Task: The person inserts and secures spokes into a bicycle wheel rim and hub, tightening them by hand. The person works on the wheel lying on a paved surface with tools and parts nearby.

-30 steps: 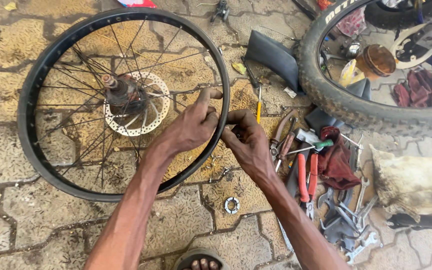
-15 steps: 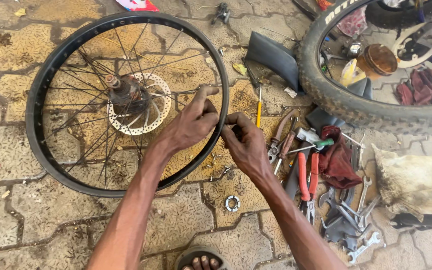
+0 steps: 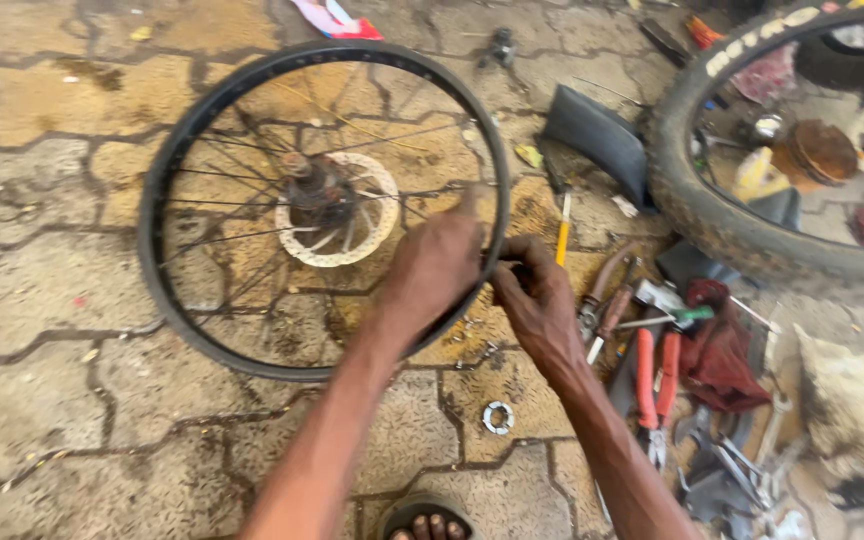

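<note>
A bare black bicycle wheel rim with thin steel spokes (image 3: 167, 290) lies flat on the worn interlocking stone paving of the floor (image 3: 52, 420), its hub carrying a pale slotted brake disc (image 3: 367, 240) near the centre. To the right stands a knobbly black rubber tyre (image 3: 712, 225), and below it a scatter of tools, among them red-handled pliers (image 3: 654, 375) beside a dark red rag (image 3: 722, 350), a yellow-handled screwdriver (image 3: 563, 228), and a small silver toothed ring (image 3: 498, 417) lying alone on the paving. Both hands meet at the rim's right edge: the left hand (image 3: 437, 265) lies over the rim with its fingers curled round it, a closed grip that steadies the wheel, while the right hand (image 3: 537, 295) sits just beside it with fingertips pinched together against the rim; whether they hold a small part or tool I cannot tell, since blur and the knuckles hide it. The step in hand looks like fine work at one spoke end on the rim. The next move would call for a steady rim and a small, precise turn of the fingers.
</note>
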